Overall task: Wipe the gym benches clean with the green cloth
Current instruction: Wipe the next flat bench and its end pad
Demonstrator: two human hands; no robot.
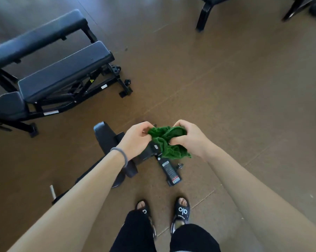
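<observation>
Underfoot brown floor (226, 79), benches (62, 73) left, green cloth (167, 140) bunched

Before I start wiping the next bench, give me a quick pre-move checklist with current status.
1. Green cloth in hand: ok, left hand and right hand both grip it.
2. Cloth spread flat for wiping: not ok, bunched.
3. Cloth touching a bench: not ok, held in the air.
4. Adjustable bench pad free of objects: ok.
5. Brown floor toward it unobstructed: ok.
6. Pad dirt: cannot tell.
</observation>
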